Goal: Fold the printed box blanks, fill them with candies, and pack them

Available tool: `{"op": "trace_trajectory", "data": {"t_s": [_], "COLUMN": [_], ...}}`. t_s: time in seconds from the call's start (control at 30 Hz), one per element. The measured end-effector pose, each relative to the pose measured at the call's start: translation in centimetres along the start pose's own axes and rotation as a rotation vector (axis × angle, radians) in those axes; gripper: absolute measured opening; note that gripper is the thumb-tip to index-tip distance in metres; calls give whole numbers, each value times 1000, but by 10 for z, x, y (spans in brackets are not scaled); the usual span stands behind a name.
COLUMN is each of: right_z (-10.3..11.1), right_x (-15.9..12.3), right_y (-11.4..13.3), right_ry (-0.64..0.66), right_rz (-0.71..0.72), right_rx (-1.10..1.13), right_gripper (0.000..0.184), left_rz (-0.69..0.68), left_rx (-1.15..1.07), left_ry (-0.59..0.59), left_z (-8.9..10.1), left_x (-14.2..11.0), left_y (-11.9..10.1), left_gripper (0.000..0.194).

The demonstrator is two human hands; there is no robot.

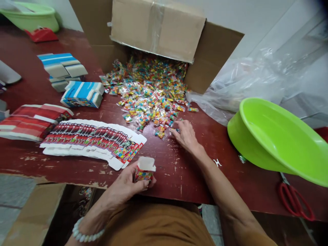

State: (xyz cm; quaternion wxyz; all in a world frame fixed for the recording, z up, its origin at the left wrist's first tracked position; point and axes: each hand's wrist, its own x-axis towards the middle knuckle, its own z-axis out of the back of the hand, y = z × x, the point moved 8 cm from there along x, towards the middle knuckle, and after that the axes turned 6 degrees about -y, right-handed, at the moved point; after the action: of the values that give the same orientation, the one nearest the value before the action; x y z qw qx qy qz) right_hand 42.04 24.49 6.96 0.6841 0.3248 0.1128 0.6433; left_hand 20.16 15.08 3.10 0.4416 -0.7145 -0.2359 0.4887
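There is one camera. It sits on the person's head and looks forward and down, from above and behind the left hand (139,179) and the right hand (186,136). Both hands look near; the big brown cardboard box (159,27) is farther, past them.

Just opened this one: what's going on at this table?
A person's left hand holds a small open-topped box near the table's front edge. The right hand has its fingertips at the near edge of a heap of colourful clear-wrapped packets, which spreads out of a big cardboard carton. Flat red cartons lie fanned out to the left, and a green basin sits to the right.
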Motion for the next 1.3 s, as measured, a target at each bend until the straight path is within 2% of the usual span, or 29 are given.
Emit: {"op": "trace_trajectory", "data": {"t_s": [0.03, 0.1, 0.17, 0.23, 0.33, 0.4, 0.5, 0.57, 0.63, 0.73, 0.87, 0.93, 1.03, 1.1, 1.17, 1.23, 1.27, 1.3], "right_z": [-2, -8, -13, -14, -10, -5, 0, -3, -8, -14, -13, -14, -27, -41, -55, -68, -70, -69], "right_x": [4, 6, 2, -7, -24, -35, -53, -59, -61, -56, -47, -46, -55, -65, -74, -83, -84, -83], "right_y": [-19, -42, -49, -40, 0, 44, 99, 114, 118, 108, 89, 83, 74, 70, 72, 77, 78, 78], "right_ry": [-13, 0, 24, 40, 122, 230, 350, 374, 397, 421, 323, 286, 370, 465, 562, 653, 654, 598], "right_rz": [-57, -104, -102, -97, -57, 101, 375, 462, 472, 333, 109, 39, -141, -272, -363, -405, -395, -357], "right_rx": [-103, -160, -104, 7, 339, 537, 558, 488, 450, 522, 654, 712, 848, 957, 1065, 1146, 1161, 1150], "right_gripper": [16, 15, 13, 13, 16, 13, 12, 20, 30, 39, 13, 9, 20, 31, 38, 35, 32, 30], "left_rz": [-21, -65, -76, -64, -74, -100, -143, -166, -170, -137, -71, -26, 51, 77, 41, -45, -74, -78], "left_rx": [-21, -6, 18, 43, 113, 163, 228, 256, 245, 179, 81, -26, -275, -364, -350, -287, -256, -235], "left_ry": [-66, -172, -260, -316, -307, -286, -249, -216, -198, -192, -214, -250, -249, -239, -243, -224, -215, -211], "left_z": [4, 11, 17, 21, 20, 18, 13, 9, 7, 8, 13, 16, 14, 11, 10, 8, 7, 7], "left_x": [1, 2, 3, 6, 10, 11, 10, 10, 9, 9, 7, 6, 4, 3, 3, 3, 3, 3], "left_y": [-1, -4, -5, -4, -6, -9, -14, -15, -14, -9, -2, 1, 5, 7, 6, 2, 1, 0], "left_gripper": [35, 40, 51, 59, 57, 49, 34, 25, 21, 26, 43, 49, 60, 58, 52, 50, 52, 55]}}
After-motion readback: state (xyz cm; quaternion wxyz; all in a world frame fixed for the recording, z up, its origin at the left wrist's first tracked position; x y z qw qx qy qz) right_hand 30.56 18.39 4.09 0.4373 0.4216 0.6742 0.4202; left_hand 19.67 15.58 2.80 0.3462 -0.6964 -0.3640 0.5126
